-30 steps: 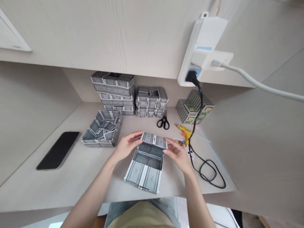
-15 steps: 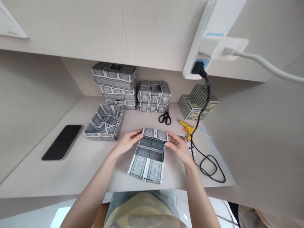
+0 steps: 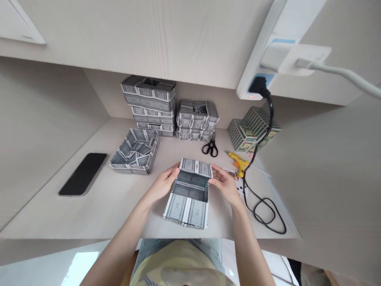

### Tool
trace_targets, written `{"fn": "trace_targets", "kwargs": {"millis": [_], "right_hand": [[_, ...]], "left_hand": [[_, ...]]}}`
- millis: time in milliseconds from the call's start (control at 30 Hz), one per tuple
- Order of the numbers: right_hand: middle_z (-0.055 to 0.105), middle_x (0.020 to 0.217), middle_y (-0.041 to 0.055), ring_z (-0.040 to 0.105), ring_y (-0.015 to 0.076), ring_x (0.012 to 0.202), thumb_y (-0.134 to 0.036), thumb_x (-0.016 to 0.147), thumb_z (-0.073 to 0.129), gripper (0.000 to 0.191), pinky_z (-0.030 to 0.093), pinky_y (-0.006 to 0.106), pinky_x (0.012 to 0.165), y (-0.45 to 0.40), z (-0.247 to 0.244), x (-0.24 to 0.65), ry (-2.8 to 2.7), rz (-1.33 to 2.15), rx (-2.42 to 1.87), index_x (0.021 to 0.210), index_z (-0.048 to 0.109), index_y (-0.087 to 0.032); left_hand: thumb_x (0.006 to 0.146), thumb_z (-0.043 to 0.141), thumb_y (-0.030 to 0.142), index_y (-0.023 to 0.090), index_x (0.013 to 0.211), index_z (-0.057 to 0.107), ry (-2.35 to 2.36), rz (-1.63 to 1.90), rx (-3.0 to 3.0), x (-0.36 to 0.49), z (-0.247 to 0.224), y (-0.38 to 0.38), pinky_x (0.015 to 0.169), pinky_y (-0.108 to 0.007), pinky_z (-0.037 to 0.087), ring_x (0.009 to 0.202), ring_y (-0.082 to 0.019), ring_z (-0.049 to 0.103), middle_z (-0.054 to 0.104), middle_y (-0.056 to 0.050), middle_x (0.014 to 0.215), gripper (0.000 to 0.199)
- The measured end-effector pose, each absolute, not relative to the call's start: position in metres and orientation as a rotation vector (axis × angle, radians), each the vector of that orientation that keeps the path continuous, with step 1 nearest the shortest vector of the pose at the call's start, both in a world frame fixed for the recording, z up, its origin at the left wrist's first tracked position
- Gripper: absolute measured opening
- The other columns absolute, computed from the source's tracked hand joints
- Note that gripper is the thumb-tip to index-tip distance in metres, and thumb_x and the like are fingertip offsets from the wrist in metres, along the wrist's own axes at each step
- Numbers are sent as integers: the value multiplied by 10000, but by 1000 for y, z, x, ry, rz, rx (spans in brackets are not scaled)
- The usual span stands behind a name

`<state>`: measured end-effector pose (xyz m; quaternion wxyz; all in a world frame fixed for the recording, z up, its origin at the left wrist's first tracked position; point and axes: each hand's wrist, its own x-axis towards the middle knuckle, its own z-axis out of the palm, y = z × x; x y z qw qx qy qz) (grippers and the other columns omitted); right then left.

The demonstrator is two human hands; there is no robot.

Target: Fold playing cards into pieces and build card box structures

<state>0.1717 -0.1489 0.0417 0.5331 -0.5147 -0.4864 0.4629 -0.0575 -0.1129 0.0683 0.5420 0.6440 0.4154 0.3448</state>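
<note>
View shifted slightly; hands [image 3: 163, 184] [image 3: 227, 187] half-closed, seemingly pinching flap [image 3: 188, 164] by sides at far end of box [image 3: 185, 209].

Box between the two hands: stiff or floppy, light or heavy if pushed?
The box is probably light: it looks built from thin card. Likely to flex if squeezed, as its top is open across the middle. Low and rectangular, it should slide on the desk rather than roll.
</note>
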Motion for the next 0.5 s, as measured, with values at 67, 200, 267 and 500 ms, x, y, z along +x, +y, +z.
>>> {"fn": "trace_targets", "kwargs": {"millis": [67, 200, 267, 500], "right_hand": [[632, 850, 32, 560, 162, 687, -258, 598, 709, 523, 490, 320, 649, -148, 40, 170, -1141, 1118, -1204, 1100, 565, -225], [566, 1099, 57, 526, 107, 583, -243, 618, 687, 520, 484, 275, 535, -148, 40, 168, -1082, 1210, -1135, 1118, 540, -252], [488, 1216, 64, 512, 87, 564, -233, 630, 679, 523, 471, 256, 497, -148, 40, 167, -1064, 1266, -1088, 1128, 522, -269], [483, 1220, 53, 528, 107, 604, -203, 600, 708, 522, 473, 253, 488, -146, 39, 167, -1019, 1349, -1028, 1084, 533, -286]], "left_hand": [[829, 351, 494, 176, 1176, 514, 983, 826, 1527, -57, 66, -113, 1027, -328, 270, 1189, -194, 413, 509, -35, 1239, 498], [826, 366, 480, 168, 1209, 481, 1024, 832, 1511, -56, 57, -114, 1033, -327, 258, 1221, -189, 371, 466, -42, 1276, 507], [816, 392, 472, 166, 1221, 470, 1079, 871, 1506, -56, 51, -114, 1040, -329, 246, 1219, -192, 373, 438, -48, 1295, 513], [794, 456, 427, 195, 1134, 557, 1154, 959, 1582, -58, 39, -111, 1021, -322, 279, 1165, -194, 443, 518, -26, 1222, 424]]}}
